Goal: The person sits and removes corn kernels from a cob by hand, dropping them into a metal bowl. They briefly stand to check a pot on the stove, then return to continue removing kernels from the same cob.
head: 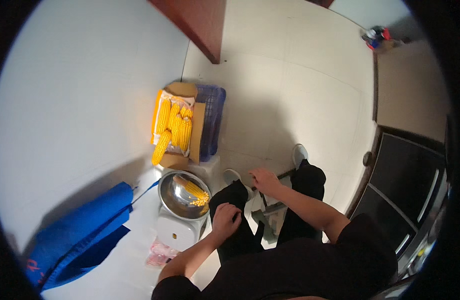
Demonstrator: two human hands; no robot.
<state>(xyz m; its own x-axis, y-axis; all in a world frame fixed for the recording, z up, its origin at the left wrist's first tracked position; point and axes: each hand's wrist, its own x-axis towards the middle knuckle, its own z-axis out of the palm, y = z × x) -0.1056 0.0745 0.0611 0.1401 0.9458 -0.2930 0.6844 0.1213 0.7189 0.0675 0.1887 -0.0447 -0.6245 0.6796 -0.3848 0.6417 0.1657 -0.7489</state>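
Observation:
My left hand rests by my left thigh with its fingers bent, to the right of a steel bowl. Inside the bowl lie a partly shelled corn cob and some loose kernels. My right hand hovers between my knees, palm down, fingers loosely curled. Nothing shows in either hand, though the undersides are hidden. Beyond the bowl, several ears of yellow corn lie in an open cardboard box; one ear leans over its near edge.
A blue plastic crate stands beside the box. The bowl sits on a white stool, with a pink-and-white plastic packet nearby. A blue fabric bag lies at left. Black cabinets stand at right, a reddish-brown door ahead.

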